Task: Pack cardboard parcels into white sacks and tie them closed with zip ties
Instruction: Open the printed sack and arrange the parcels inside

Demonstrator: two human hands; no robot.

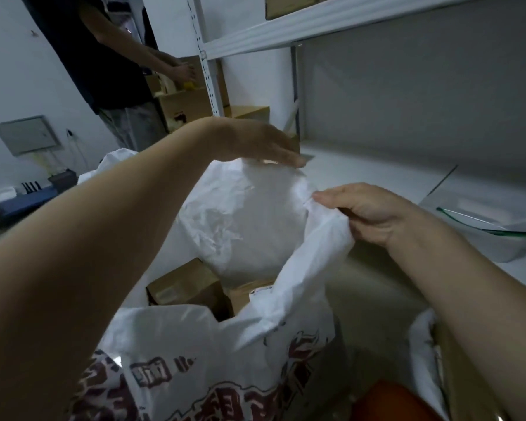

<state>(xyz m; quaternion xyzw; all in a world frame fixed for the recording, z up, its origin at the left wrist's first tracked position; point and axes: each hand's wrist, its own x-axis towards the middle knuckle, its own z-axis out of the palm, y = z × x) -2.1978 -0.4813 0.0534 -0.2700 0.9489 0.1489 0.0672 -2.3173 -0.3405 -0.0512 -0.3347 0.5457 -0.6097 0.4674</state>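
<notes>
A white sack (243,226) with dark red printing stands open in front of me, its mouth held wide. Inside lie cardboard parcels (186,287), one to the left and another partly hidden under the sack's fold. My left hand (255,144) reaches over the far rim, fingers stretched out flat above the sack's edge; a brown box corner shows just behind its fingertips. My right hand (368,211) pinches the right rim of the sack between thumb and fingers.
A white metal shelf unit (377,165) stands straight ahead, its upright post (207,71) at centre left. A clear plastic bag with green edge (492,229) lies on the shelf at right. Another person (113,65) stands at the back left by cardboard boxes (186,107). An orange object (392,399) sits at the bottom right.
</notes>
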